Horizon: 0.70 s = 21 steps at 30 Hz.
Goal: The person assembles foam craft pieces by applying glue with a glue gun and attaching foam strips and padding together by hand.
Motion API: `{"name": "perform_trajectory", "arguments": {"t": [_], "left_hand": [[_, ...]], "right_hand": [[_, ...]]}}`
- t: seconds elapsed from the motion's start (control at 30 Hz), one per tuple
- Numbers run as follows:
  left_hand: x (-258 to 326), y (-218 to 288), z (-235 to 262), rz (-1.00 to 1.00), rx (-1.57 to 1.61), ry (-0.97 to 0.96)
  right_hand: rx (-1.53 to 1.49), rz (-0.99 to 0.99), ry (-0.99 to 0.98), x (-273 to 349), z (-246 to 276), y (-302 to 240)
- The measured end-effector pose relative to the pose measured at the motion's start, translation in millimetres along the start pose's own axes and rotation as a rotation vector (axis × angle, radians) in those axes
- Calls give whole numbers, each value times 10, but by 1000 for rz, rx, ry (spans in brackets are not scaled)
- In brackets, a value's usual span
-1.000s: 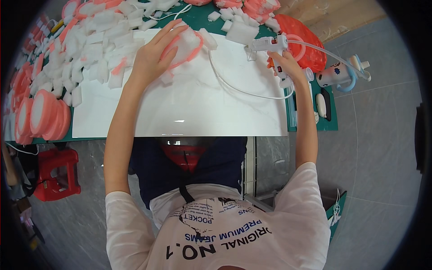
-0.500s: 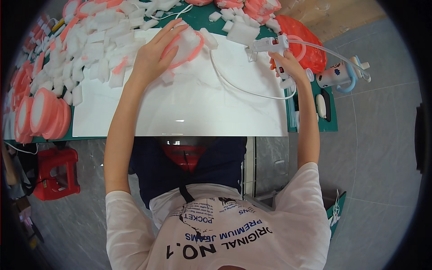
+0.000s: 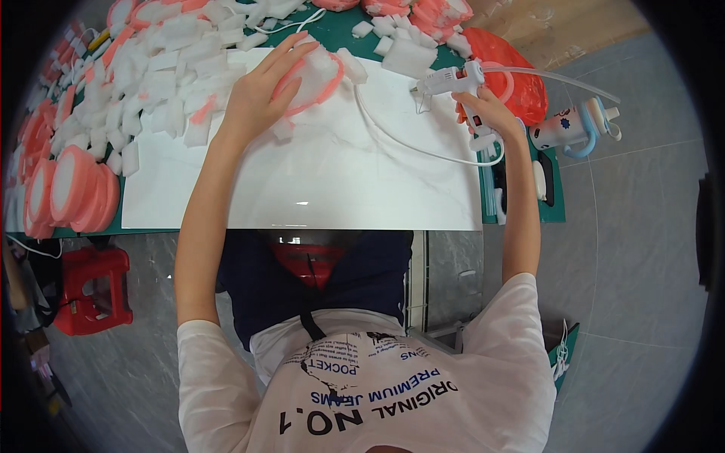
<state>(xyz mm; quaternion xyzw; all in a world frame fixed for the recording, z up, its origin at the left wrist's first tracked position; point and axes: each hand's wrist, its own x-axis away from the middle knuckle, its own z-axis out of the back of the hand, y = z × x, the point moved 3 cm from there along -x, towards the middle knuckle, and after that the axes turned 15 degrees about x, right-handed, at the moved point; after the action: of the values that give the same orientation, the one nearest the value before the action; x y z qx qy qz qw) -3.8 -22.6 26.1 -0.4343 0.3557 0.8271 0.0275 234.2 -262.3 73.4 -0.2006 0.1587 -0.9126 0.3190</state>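
Left hand flat on a pink-rimmed foam piece; right hand grips the glue gun. Finished stack at left, many loose foam blocks remain.

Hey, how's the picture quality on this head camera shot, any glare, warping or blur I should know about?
In the head view, fisheye warping bows the white board's edges and leaves black corners; a soft sheen of glare sits on the board near its front edge; the left hand on the pink ring and the right hand holding the glue gun look sharp, while the foam pieces near the rim look softer.
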Motion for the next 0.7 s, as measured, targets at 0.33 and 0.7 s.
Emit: {"name": "perform_trajectory", "arguments": {"t": [0.33, 0.7], "left_hand": [[4, 20, 11, 84, 44, -55], [5, 13, 7, 107, 70, -55]], "right_hand": [[-1, -12, 18, 30, -29, 58], [-129, -3, 83, 40, -122, 93]]}}
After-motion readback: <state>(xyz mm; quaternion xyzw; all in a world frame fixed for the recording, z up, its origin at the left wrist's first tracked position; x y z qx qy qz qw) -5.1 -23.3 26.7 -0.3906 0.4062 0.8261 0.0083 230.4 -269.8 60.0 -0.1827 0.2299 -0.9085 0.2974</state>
